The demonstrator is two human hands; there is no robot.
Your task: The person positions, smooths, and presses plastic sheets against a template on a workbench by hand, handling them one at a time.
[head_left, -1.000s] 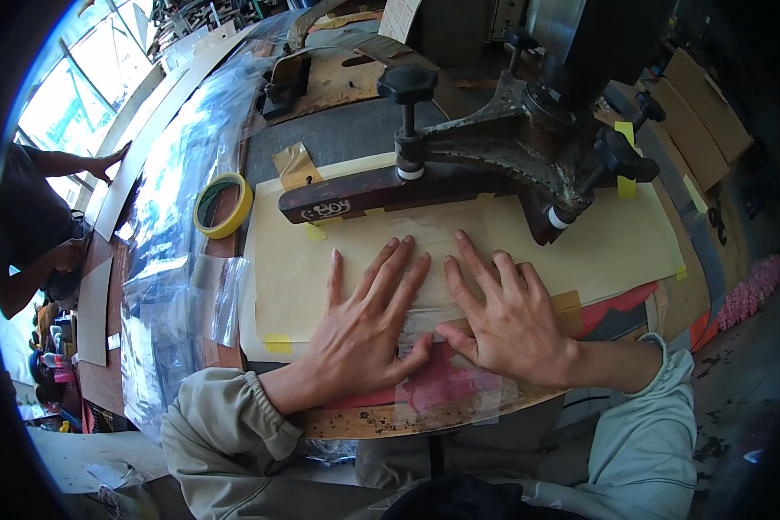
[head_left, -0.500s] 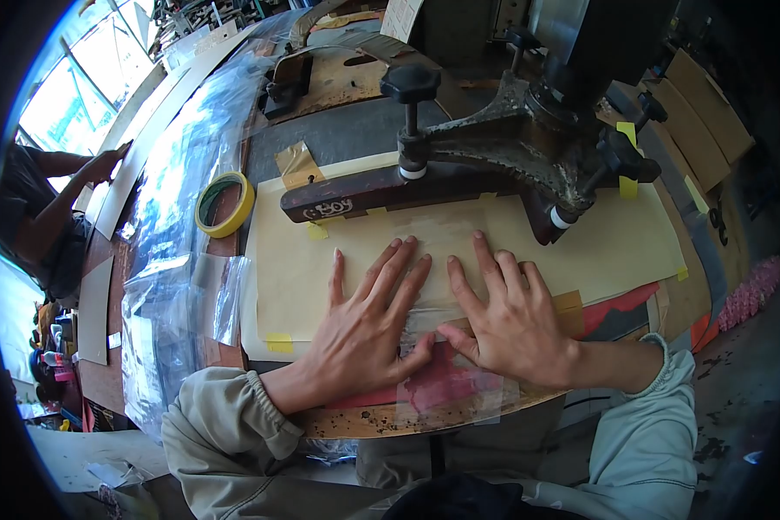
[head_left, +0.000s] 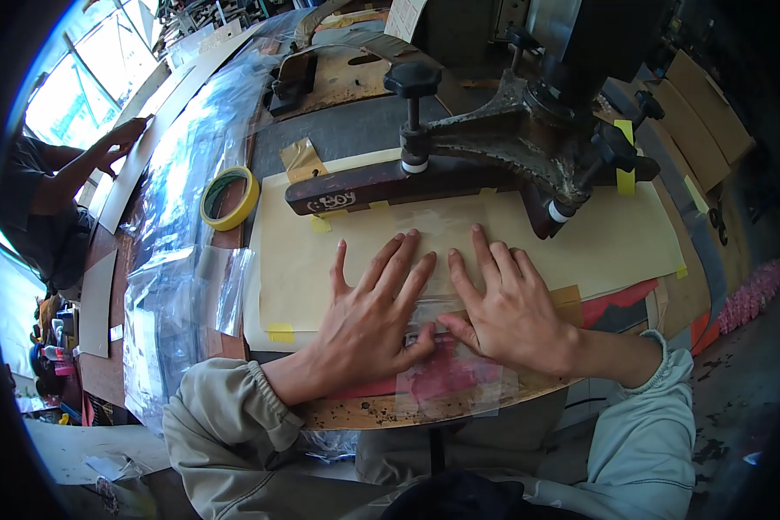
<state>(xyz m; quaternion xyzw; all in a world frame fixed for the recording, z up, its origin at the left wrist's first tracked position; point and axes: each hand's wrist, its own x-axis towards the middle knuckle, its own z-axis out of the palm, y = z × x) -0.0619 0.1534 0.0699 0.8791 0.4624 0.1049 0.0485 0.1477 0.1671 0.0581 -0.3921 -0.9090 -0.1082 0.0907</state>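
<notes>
My left hand (head_left: 366, 316) lies with fingers spread on a cream sheet (head_left: 598, 230). My right hand (head_left: 518, 314) rests palm down on the same sheet, its fingers stretched forward and its thumb near my left thumb. Between the hands, a piece of clear plastic film (head_left: 438, 312) runs over the sheet's near edge. Lower down, clear film also covers a pink-red patch (head_left: 451, 373). Just beyond my fingertips, a dark metal bar (head_left: 381, 198) with white writing lies across the sheet, joined to a heavy clamp-like machine arm (head_left: 477, 139). Bits of yellow tape (head_left: 281, 333) mark the sheet.
A yellow tape roll (head_left: 230, 198) sits left of the sheet, next to crumpled clear plastic (head_left: 160, 295). At far left, another person (head_left: 52, 199) handles a long pale board (head_left: 139, 165). Cardboard (head_left: 698, 117) stands at right. Black knobs (head_left: 412, 80) top the machine arm.
My hands stay almost in place; the fingers of my right hand shift slightly. The other person's hands have moved up along the board. The whole view has shifted a little.
</notes>
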